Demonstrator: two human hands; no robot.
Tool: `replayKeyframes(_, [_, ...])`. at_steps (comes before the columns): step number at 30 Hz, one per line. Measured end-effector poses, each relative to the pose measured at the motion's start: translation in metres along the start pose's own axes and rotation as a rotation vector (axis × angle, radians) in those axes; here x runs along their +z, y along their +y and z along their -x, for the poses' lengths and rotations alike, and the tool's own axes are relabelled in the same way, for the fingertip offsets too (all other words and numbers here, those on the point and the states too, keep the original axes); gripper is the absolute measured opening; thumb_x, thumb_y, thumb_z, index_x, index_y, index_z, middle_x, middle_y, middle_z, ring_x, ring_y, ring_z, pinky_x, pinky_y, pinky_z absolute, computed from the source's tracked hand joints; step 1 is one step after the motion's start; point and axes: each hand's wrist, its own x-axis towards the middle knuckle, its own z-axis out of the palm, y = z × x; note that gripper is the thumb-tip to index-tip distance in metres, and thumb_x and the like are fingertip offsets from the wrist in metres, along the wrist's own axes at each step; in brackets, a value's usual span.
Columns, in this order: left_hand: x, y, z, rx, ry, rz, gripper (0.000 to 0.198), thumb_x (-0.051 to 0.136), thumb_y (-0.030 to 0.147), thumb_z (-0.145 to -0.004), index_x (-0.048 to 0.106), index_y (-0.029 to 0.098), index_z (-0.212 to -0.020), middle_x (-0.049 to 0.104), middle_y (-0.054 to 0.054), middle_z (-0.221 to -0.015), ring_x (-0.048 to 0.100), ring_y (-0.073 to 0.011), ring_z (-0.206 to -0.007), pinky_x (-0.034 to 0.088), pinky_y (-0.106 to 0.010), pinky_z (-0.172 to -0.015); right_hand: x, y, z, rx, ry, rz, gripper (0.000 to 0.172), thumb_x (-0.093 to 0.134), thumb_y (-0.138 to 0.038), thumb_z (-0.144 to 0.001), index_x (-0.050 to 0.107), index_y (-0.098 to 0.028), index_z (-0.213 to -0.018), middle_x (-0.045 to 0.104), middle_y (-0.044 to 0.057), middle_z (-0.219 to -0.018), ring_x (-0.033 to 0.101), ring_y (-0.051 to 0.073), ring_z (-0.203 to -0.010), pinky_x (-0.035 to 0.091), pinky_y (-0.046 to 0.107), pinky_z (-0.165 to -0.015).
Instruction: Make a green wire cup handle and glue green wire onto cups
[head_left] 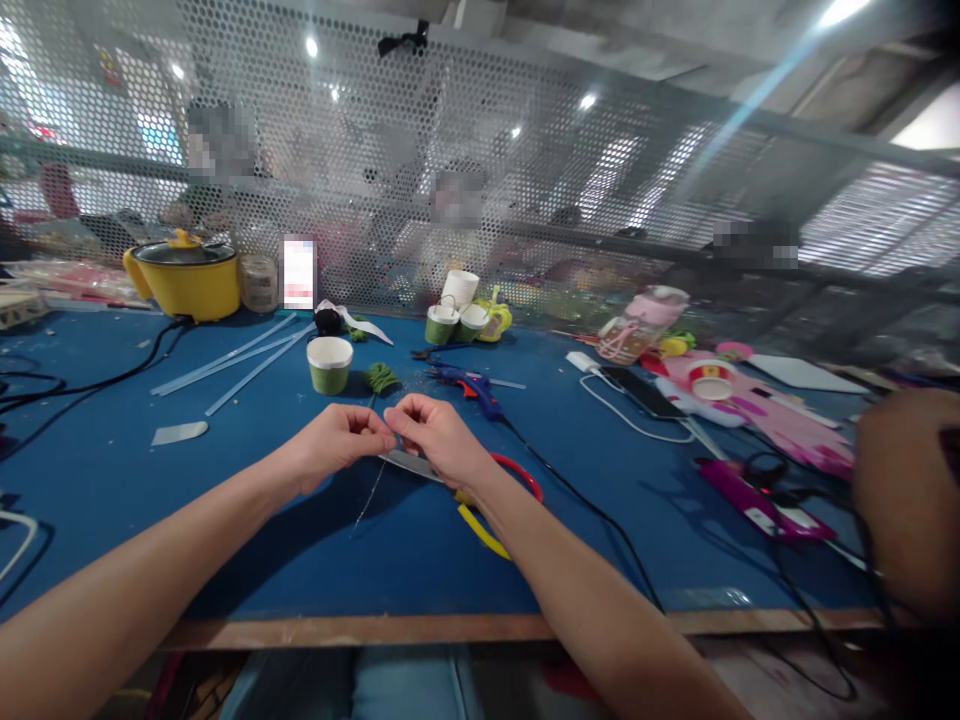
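My left hand [349, 437] and my right hand [431, 435] meet above the table, both closed in a pinch. Between their fingertips is a thin green stem [398, 439], mostly hidden. A green yarn piece [382, 378] shows just beyond the fingers and seems to join this stem. Below the left fingertips a fine, pale thread [369, 500] hangs down. Scissors with a red and yellow handle [484, 532] lie under my right wrist, partly covered. Near my left hand stands a green and white paper cup [330, 366].
Beyond the hands lies a blue glue gun [469, 387], its cord running to the front edge. Clear strips [259, 362] and a yellow electric pot [187, 283] are at left. A phone [643, 392] and purple power strip [765, 502] lie at right, beside another person's arm [907, 490].
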Motion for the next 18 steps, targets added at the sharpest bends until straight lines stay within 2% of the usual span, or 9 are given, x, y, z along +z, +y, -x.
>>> replayKeyframes(4, [0.0001,-0.0008,0.0001,0.014,-0.003,-0.020,0.024,0.064,0.036,-0.060,0.054,0.014,-0.062,0.037,0.007,-0.047,0.023,-0.0045,-0.042,0.012,-0.023,-0.043,0.0015,-0.0009,0.0008,0.014,0.039,0.086,0.037,0.062,-0.048,-0.066,0.044,-0.017,-0.057,0.039,-0.008,-0.043,0.030,0.005,-0.040,0.021,0.020,-0.039])
replayKeyframes(10, [-0.0013,0.0007,0.0002,0.003,0.000,0.022,0.026,0.066,0.035,-0.058,0.051,0.014,-0.056,0.039,0.007,-0.046,0.025,-0.0046,-0.042,0.014,-0.022,-0.042,-0.0004,-0.0017,0.0007,0.044,-0.074,-0.145,0.033,0.061,-0.047,-0.067,0.052,-0.016,-0.071,0.048,-0.005,-0.056,0.041,0.006,-0.046,0.031,0.020,-0.044])
replayKeyframes(12, [-0.0015,0.0006,0.0002,0.002,-0.013,0.031,0.026,0.066,0.035,-0.058,0.051,0.014,-0.056,0.039,0.007,-0.046,0.025,-0.0045,-0.042,0.014,-0.022,-0.042,-0.0012,-0.0016,0.0004,0.047,-0.096,-0.169,0.031,0.062,-0.045,-0.066,0.050,-0.016,-0.068,0.049,-0.005,-0.055,0.041,0.005,-0.046,0.030,0.019,-0.044])
replayKeyframes(18, [-0.0047,-0.0014,0.0001,0.011,-0.059,-0.004,0.021,0.064,0.033,-0.062,0.055,0.014,-0.064,0.040,0.007,-0.050,0.025,-0.0043,-0.043,0.015,-0.021,-0.042,-0.0011,-0.0024,0.0012,-0.003,-0.041,-0.050,0.031,0.059,-0.044,-0.069,0.046,-0.017,-0.061,0.043,-0.008,-0.047,0.035,0.005,-0.041,0.027,0.020,-0.043])
